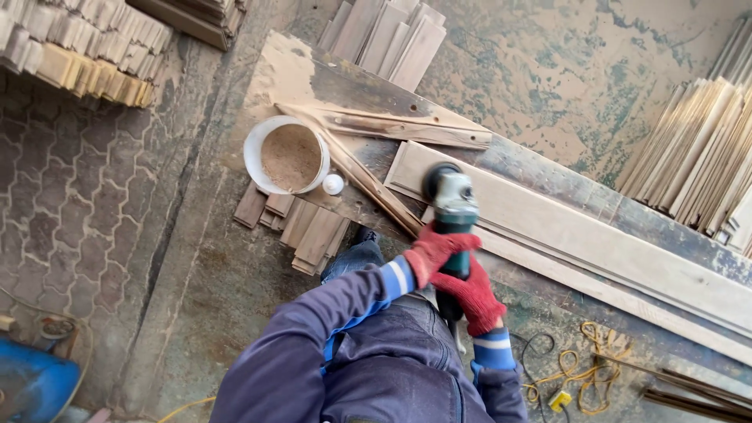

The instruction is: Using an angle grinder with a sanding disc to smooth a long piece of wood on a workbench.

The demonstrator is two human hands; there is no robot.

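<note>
Dusty workshop floor surrounds a low workbench (548, 168), where both red-gloved hands clench a green angle grinder (453, 205): left hand (433, 252) forward, right hand (474, 299) behind; its disc lies at twelve o'clock from them, on a pale plank (595, 227) running toward four o'clock

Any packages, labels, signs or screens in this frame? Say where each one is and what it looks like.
No labels, signs or screens show.
Nearest to a package: a round white bucket of tan sawdust at the bench edge, left of the green grinder held by both red-gloved hands.
Small white cap beside the bucket.
</note>
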